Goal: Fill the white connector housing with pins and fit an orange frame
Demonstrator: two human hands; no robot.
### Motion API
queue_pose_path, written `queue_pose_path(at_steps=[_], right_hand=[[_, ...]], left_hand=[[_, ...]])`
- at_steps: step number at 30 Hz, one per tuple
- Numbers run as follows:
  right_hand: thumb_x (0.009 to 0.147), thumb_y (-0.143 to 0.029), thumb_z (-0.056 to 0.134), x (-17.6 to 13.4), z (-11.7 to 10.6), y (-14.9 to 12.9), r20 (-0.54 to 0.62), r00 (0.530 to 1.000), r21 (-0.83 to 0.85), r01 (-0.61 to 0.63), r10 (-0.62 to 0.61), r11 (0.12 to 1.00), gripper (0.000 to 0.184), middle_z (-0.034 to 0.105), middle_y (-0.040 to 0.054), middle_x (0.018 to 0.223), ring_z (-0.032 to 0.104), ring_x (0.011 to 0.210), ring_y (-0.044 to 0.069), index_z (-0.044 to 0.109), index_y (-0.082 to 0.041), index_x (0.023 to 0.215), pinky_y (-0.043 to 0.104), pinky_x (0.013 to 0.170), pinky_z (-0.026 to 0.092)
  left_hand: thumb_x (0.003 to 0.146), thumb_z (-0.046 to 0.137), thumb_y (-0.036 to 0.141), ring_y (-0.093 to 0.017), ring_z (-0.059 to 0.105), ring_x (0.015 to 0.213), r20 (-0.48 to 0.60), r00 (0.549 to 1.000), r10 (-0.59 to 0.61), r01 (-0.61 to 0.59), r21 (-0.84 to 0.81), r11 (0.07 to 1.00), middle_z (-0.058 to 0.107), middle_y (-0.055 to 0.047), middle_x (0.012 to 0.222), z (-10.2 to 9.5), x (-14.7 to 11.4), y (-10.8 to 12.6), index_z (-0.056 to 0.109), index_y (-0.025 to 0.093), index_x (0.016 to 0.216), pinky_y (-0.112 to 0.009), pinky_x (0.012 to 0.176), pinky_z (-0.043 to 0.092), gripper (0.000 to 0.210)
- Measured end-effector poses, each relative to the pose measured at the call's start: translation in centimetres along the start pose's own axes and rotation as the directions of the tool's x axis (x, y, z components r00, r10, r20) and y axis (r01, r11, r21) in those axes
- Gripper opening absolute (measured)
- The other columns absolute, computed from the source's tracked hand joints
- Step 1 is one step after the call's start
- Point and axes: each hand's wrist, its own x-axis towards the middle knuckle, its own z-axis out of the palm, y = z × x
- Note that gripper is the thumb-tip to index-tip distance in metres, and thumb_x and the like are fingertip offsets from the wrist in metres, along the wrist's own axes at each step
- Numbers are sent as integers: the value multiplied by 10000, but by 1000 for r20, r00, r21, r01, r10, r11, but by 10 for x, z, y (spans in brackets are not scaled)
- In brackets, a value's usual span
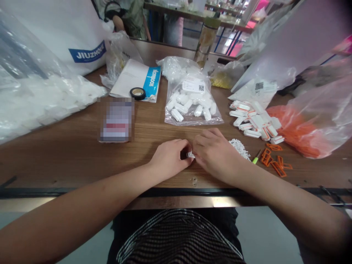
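Note:
My left hand [172, 156] is closed, thumb and fingers pinching a small white plastic part [190, 154] above the table's front half. Against it from the other side, my right hand [210, 152] is closed too, its fingers bent around the part's right end. That end is hidden by the fingers. Just beyond my right wrist lies a pile of tiny white pieces [238, 148]. A small tool with a yellow-green handle [256, 158] rests beside the pile, and several orange rectangular frames [266, 157] lie to its right.
White parts with orange edges [254, 121] are heaped at the right, beside a bag of orange pieces [299, 128]. A clear bag of white parts [189, 99] lies ahead. Leftward are a phone [117, 121], black tape [138, 93] on a notebook [126, 77], and a large bag [46, 99].

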Motion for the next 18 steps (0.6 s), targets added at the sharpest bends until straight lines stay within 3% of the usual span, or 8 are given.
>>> queue_pose_path(at_steps=[9, 13, 18], right_hand=[[905, -157, 509, 5, -4, -1, 18, 996, 29, 90, -90, 996, 219, 643, 90, 817, 491, 818, 230, 646, -166, 735, 388, 780, 311], [910, -158, 501, -1, -3, 1, 20, 1000, 177, 19, -23, 984, 222, 664, 68, 828, 533, 826, 211, 679, -178, 780, 376, 787, 332], [899, -177, 523, -13, 3, 4, -69, 995, 239, -50, 68, 970, 184, 692, 49, 895, 555, 879, 215, 701, -202, 938, 384, 836, 350]], left_hand=[[763, 650, 303, -196, 599, 722, -6, 1000, 8, -8, 12, 1000, 667, -19, 828, 2, 1, -3, 590, 207, 827, -324, 623, 422, 129], [759, 668, 320, -183, 581, 693, 14, 1000, -12, 12, 11, 1000, 655, -12, 801, -1, 1, -1, 579, 206, 788, -311, 600, 398, 147], [775, 676, 343, -160, 562, 663, 12, 1000, -23, 23, -8, 1000, 647, 2, 771, -2, 0, 1, 618, 212, 826, -294, 597, 387, 151]])
